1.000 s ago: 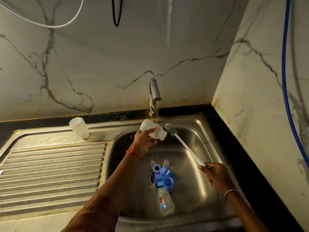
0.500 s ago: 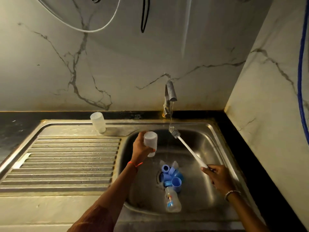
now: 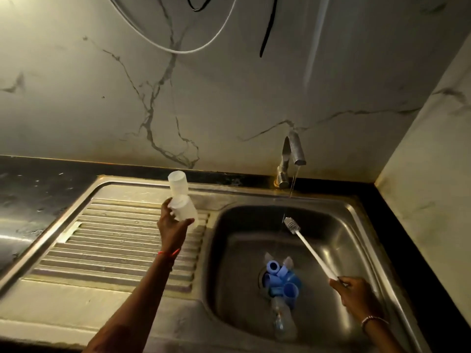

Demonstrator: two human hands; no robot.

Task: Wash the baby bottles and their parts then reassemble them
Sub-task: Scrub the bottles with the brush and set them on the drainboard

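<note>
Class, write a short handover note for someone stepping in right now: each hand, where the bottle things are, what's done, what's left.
Left hand grips a white cup over the drainboard, next to a second cup standing there.
Right hand grips the bottle brush, bristles under the running tap.
In the sink: blue parts piled at the drain, one clear bottle lying down.
Done: apparently one cup set out. Left: set this cup down, wash the sink items, reassemble.
</note>
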